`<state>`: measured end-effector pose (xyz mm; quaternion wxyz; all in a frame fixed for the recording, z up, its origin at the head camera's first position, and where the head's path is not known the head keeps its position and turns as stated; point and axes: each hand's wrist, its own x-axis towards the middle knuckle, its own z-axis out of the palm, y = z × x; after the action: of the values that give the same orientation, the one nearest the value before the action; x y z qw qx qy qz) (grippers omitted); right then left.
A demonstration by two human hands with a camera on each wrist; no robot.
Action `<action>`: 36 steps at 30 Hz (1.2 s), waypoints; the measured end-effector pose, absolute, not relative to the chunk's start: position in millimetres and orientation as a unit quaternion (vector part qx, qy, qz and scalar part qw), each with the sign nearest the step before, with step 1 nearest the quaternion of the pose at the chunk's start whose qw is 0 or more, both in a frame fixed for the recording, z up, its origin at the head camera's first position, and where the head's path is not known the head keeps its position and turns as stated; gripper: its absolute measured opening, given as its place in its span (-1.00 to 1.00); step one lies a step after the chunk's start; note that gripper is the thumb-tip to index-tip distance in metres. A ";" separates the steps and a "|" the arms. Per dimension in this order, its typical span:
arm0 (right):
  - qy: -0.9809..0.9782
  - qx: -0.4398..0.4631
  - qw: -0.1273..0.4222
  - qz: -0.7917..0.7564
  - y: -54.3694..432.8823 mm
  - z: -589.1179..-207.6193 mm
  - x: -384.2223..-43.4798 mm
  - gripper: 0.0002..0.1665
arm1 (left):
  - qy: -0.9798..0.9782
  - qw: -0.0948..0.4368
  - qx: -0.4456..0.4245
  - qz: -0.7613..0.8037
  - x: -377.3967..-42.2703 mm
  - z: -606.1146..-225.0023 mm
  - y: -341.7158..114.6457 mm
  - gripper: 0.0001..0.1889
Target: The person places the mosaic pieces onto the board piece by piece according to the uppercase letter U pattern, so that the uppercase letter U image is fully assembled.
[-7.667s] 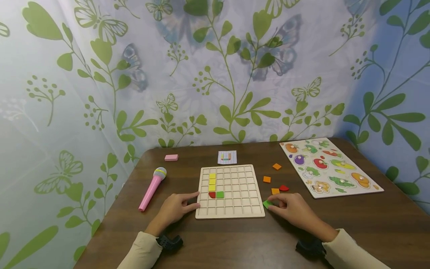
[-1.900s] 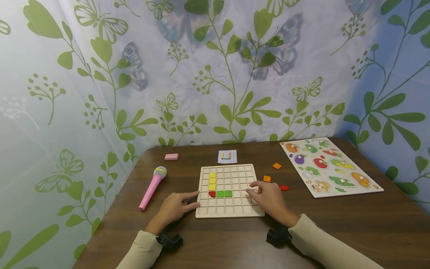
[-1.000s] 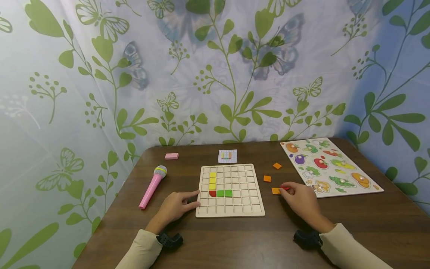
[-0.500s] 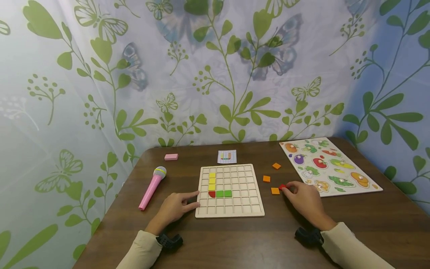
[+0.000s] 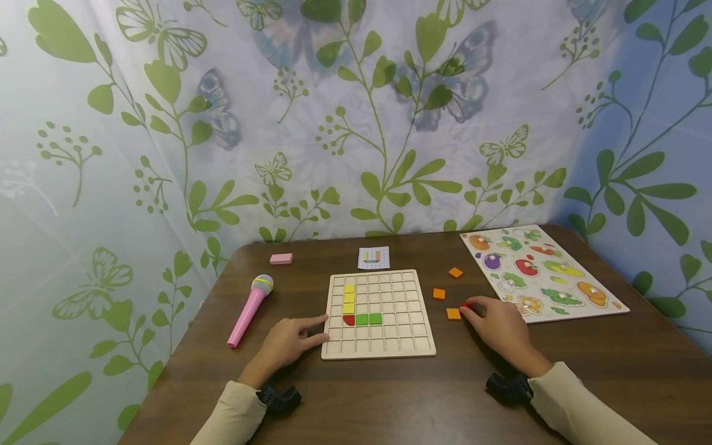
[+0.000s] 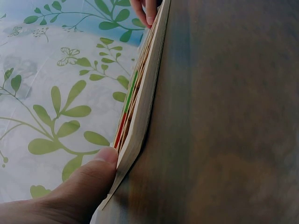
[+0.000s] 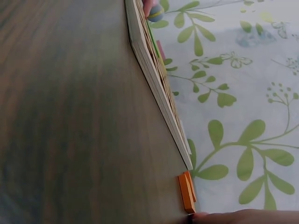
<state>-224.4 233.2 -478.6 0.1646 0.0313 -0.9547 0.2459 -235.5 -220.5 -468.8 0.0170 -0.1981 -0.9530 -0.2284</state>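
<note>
A pale wooden grid board (image 5: 392, 341) lies on the table, with three yellow squares (image 5: 349, 298), a red quarter-round tile (image 5: 348, 319) and two green squares (image 5: 369, 319) set in its cells in an L shape. My left hand (image 5: 285, 343) rests at the board's left edge, thumb and forefinger extended against it; the left wrist view shows the thumb (image 6: 88, 179) at the rim. To the right of the board, my right hand (image 5: 500, 327) pinches a small red tile (image 5: 466, 305), mostly hidden by the fingers. An orange square (image 5: 453, 314) lies right beside those fingertips.
Two more orange squares, one nearer (image 5: 439, 294) and one farther (image 5: 455, 272), lie right of the board. Behind it is a pattern card (image 5: 374, 258). A vegetable puzzle board (image 5: 542, 272) lies far right; a pink toy microphone (image 5: 248, 312) and pink block (image 5: 281, 259) lie left.
A second green square now sits in the board, placed since the earliest frame. My right hand has moved from over the board to the red tile and grips it. The left hand stays put.
</note>
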 end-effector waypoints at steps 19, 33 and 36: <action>-0.952 0.026 0.149 0.267 241.9 -472.3 -222.3 -0.57 | -0.952 0.016 -0.204 -0.228 -235.1 -467.5 -217.4 -0.46; -0.960 0.000 0.160 0.231 230.7 -474.8 -228.1 -0.49 | -0.954 0.013 -0.196 -0.227 -235.2 -466.8 -220.3 -0.47; -0.957 0.004 0.168 0.236 230.3 -474.4 -227.9 -0.58 | -0.954 0.013 -0.195 -0.227 -235.6 -467.0 -220.4 -0.47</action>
<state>-227.9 230.3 -474.4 0.1684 0.0044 -0.9571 0.2359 -235.6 -220.4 -467.0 0.0131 -0.1954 -0.9541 -0.2267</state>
